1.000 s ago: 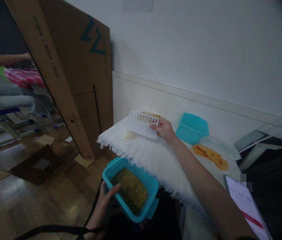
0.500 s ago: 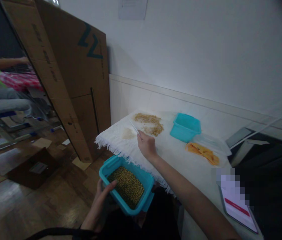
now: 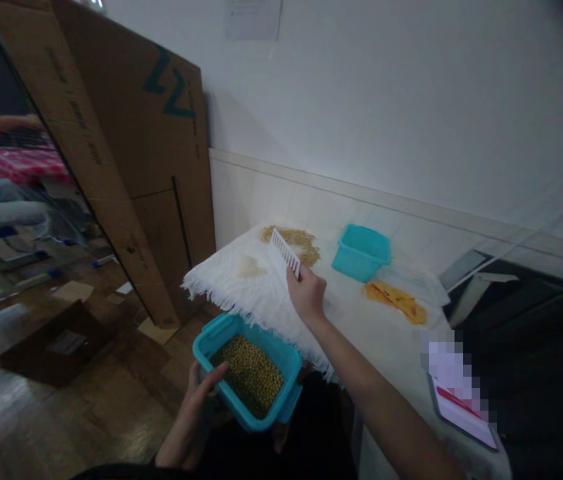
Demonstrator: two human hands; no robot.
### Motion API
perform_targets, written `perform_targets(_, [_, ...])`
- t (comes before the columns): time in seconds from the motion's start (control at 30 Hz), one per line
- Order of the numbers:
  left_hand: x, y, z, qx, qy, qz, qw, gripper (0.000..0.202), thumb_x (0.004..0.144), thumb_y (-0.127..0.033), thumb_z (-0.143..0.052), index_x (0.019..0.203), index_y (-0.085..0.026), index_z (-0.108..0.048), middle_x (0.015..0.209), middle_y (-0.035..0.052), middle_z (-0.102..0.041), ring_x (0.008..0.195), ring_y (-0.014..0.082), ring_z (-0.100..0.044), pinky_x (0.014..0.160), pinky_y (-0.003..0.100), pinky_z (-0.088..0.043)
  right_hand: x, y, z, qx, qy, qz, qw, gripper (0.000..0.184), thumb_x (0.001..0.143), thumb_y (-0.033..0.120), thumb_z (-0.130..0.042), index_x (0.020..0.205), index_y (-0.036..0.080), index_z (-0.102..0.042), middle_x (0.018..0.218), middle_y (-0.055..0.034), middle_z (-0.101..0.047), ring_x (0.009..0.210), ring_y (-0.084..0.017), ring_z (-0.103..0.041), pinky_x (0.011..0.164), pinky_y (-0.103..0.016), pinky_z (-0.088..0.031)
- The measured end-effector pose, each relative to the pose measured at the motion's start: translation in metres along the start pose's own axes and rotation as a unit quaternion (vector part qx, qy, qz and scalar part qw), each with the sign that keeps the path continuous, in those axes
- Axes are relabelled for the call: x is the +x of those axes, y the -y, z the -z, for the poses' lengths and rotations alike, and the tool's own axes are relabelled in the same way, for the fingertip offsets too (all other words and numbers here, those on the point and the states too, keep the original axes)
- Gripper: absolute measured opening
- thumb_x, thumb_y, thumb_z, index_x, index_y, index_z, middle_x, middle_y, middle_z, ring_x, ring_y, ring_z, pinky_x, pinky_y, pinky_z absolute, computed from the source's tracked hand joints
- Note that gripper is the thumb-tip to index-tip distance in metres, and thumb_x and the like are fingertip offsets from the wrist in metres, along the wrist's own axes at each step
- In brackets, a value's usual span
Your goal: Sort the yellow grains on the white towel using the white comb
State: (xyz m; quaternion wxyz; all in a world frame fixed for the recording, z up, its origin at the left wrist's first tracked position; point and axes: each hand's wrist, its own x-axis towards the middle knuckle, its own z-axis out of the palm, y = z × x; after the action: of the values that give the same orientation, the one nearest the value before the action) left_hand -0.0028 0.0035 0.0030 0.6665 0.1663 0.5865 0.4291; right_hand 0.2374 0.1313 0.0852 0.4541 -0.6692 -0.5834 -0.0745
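Observation:
My left hand (image 3: 192, 417) grips the near end of a teal plastic tub (image 3: 247, 371) filled with yellow-green beans, held below the table's front edge. My right hand (image 3: 306, 293) is closed on a white slotted plastic scraper (image 3: 285, 251), raised over the white fringed cloth (image 3: 256, 293) on the table. A pile of tan beans (image 3: 293, 241) lies on the cloth just beyond the scraper. A small pale heap (image 3: 250, 267) sits to its left.
A second teal tub (image 3: 362, 252) stands at the back of the table, with an orange wrapper (image 3: 395, 299) and a clear lid beside it. A phone (image 3: 461, 407) lies at the near right. Large cardboard sheets (image 3: 126, 147) lean against the wall at left.
My right hand drew the scraper back from the bean pile toward me, then lifted it so its slotted edge shows again. The tub in my left hand stayed roughly where it was.

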Motion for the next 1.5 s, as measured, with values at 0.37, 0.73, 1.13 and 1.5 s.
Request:
perform_targets(0.37, [-0.008,-0.008,-0.005,0.013,-0.004,0.007,1.0,0.075,0.081,-0.04,-0.08,0.144,-0.042,-0.039,0.102,0.0047,-0.068,0.083,0.0276,-0.075,0.074,0.048,-0.061,0.013,-0.018,0.014,-0.11,0.097,-0.013,0.989,0.027,0.097,0.028,-0.057,0.091,0.013,-0.079,0.084,-0.0143,-0.08,0.074,-0.021,-0.071,0.064,-0.026,-0.039])
perform_targets(0.73, [-0.01,-0.006,-0.007,-0.006,0.003,-0.008,1.0,0.076,0.078,-0.042,-0.081,0.141,-0.042,-0.04,0.115,0.0071,-0.068,0.093,0.03,-0.075,0.077,0.048,-0.06,0.023,-0.068,0.039,-0.043,0.081,-0.027,0.995,0.028,0.087,0.035,-0.064,0.075,0.016,-0.079,0.07,-0.0086,-0.076,0.065,-0.024,-0.068,0.059,-0.029,-0.041])
perform_targets(1.13, [-0.013,0.002,-0.013,-0.004,-0.017,-0.002,1.0,0.059,0.086,-0.036,-0.07,0.136,-0.039,-0.04,0.107,0.004,-0.064,0.085,0.0246,-0.073,0.078,0.048,-0.06,0.089,-0.13,0.037,0.063,0.094,-0.048,0.992,0.03,0.081,0.041,-0.071,0.087,0.014,-0.082,0.082,-0.0088,-0.081,0.073,-0.024,-0.069,0.064,-0.03,-0.046])
perform_targets(1.5, [-0.017,0.0,-0.012,-0.008,-0.009,-0.005,1.0,0.07,0.082,-0.039,-0.076,0.142,-0.04,-0.039,0.114,0.0058,-0.066,0.091,0.0273,-0.074,0.078,0.045,-0.059,0.079,-0.144,0.023,0.045,0.087,-0.065,0.993,0.029,0.082,0.044,-0.072,0.082,0.016,-0.079,0.079,-0.0082,-0.08,0.076,-0.026,-0.071,0.069,-0.033,-0.048])
